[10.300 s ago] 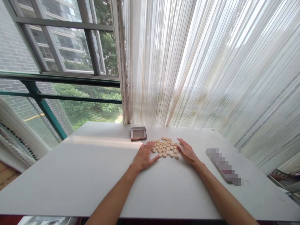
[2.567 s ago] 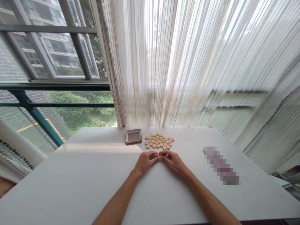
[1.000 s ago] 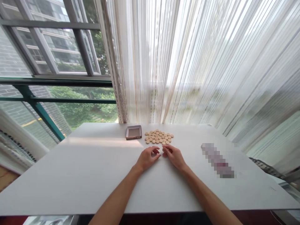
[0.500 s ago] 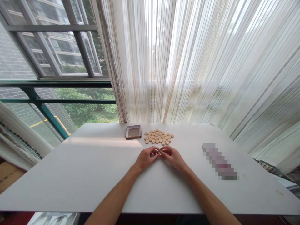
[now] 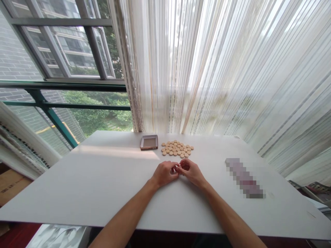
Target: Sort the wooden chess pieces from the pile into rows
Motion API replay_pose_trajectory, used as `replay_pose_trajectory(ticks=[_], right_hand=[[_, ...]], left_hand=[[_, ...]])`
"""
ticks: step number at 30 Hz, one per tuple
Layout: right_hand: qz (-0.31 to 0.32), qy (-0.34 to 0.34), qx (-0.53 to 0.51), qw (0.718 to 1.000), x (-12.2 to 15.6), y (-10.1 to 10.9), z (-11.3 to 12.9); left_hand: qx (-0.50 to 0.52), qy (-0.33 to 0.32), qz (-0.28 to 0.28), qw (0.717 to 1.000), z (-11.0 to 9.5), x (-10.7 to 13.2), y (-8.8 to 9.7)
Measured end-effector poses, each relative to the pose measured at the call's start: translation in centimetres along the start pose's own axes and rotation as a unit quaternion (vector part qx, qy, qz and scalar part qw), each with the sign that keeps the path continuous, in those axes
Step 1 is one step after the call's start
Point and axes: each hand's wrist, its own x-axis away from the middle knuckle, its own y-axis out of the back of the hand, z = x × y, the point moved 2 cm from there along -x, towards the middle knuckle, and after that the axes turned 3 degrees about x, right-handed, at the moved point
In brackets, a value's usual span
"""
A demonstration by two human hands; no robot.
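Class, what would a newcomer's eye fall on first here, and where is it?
Probably the sheer striped curtain, filling the upper right. Below it, the left hand and right hand sit close together over the white table, nearer the viewer than the round tan discs.

So the left hand (image 5: 164, 173) and right hand (image 5: 192, 173) meet mid-bench (image 5: 108, 193), with the discs (image 5: 175, 153) just behind them. Open box (image 5: 150, 142) sits just left of those, near the back edge. Some blurred-out item (image 5: 245, 179) lies well off to the right. Curtain (image 5: 207, 69) behind the bench, window (image 5: 64, 22) at back left.
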Motion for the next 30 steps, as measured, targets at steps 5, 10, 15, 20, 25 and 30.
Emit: replay_pose_trajectory(ticks=[5,10,15,20,25,30], right_hand=[[-0.001,0.005,0.019,1.000,0.1,0.0,-0.4],[0.017,0.016,-0.010,1.000,0.2,0.2,0.2],[0.053,0.012,-0.042,0.998,0.2,0.3,0.3],[0.039,0.005,-0.052,0.998,0.1,0.6,-0.1],[0.050,-0.014,-0.057,0.997,0.2,0.8,0.6],[0.061,-0.016,-0.050,0.997,0.4,0.8,1.0]], left_hand=[[-0.016,-0.013,0.000,1.000,-0.2,0.0,0.0],[0.000,0.001,-0.004,1.000,-0.4,-0.1,0.2],[0.030,0.024,-0.004,0.999,-0.2,-0.1,0.4],[0.071,0.062,-0.029,0.995,0.5,-0.1,0.4],[0.113,0.087,-0.025,0.990,1.0,-0.2,0.4],[0.137,0.093,-0.017,0.986,1.1,-0.3,0.5]])
